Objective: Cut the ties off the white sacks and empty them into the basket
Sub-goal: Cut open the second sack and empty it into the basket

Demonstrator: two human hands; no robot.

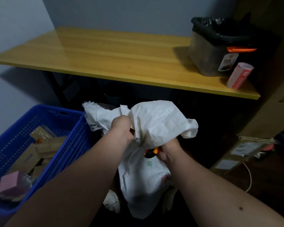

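the left hand is closed on the gathered neck of the white sack, which is held up in front of the yellow table. the right hand is clenched around an orange-and-black cutter, pressed against the sack. the blue basket, just to the left, is seen holding cardboard boxes.

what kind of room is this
Probably a storeroom or parcel-sorting corner: stacked brown cardboard boxes on the right, a blue perforated plastic basket holding small packages, and a bare yellow wooden table.
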